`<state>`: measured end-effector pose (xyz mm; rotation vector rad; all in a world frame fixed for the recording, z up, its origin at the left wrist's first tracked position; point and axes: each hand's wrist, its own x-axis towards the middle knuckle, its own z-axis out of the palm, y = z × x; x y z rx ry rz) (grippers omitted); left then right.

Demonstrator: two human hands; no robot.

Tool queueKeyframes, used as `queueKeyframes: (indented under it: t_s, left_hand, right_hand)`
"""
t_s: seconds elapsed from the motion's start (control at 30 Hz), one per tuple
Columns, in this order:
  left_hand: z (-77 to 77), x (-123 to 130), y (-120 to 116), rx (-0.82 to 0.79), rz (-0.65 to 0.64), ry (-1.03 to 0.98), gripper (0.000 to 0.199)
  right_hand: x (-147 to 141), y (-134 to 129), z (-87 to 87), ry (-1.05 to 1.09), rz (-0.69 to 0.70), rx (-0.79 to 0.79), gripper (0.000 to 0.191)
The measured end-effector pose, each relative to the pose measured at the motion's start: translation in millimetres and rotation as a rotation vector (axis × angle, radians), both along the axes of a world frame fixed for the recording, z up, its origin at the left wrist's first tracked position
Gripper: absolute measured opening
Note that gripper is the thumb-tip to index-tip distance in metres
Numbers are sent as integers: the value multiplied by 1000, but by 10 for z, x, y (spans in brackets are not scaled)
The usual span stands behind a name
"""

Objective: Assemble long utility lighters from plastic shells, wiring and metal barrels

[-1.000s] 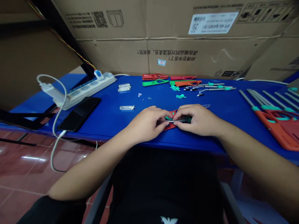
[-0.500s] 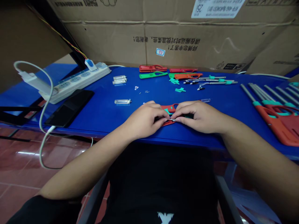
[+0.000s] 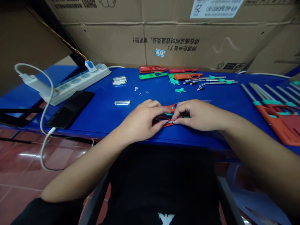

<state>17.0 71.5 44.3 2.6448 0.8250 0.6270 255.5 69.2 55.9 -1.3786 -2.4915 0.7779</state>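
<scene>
- Red casing (image 3: pixel 172 107) lies on the blue table (image 3: pixel 145 111), near the front edge, between the two hands; teal parts show on it. More red shows on its near side, under the fingers, and whether that is the same piece I cannot tell.
- Thin pale wires (image 3: pixel 167 121) run across the red, from the left fingers to the right fingertips.
- Left hand (image 3: pixel 148 120): thumb and forefinger curve around the red with a gap between them; how firmly they grip, I cannot tell.
- Right hand (image 3: pixel 195 115): thumb and forefinger pinch the wires at their right end; the other fingers are curled in, and what lies under them is partly hidden.
- Just beyond the right hand, a clear tube (image 3: pixel 207 101) is partly covered.
- Left of the hands: one clear tube near, more clear tubes (image 3: pixel 119 81) farther off, and tiny white bits (image 3: pixel 136 88).
- Far side: red, green and orange casings (image 3: pixel 153 75), loose teal pieces (image 3: pixel 180 90), and metal rods (image 3: pixel 220 82) with wires.
- Right: red and orange handles (image 3: pixel 278 120) with metal rods pointing away.
- Far left: a black phone (image 3: pixel 70 109) beside a white power strip (image 3: pixel 78 82).
</scene>
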Motion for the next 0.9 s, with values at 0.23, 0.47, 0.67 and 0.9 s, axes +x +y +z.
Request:
queueKeyframes:
  t_s: [0.23,0.47,0.67,0.9]
  left_hand:
    - [-57,-408,-137,-160,282,-61,33]
    - [54,-249,-79,-54,88,51,32]
    - [75,5,28,-6,-10,191,13]
    - [145,68,9,143,-8,229,19]
  right_hand:
    - [4,-76,2,0,11,25,14]
    - [-37,-96,-6,-2,18,92,16]
    - [-56,-122,2,-14,15,93,16]
    - [-82,-120,-1,-19,14,109,16]
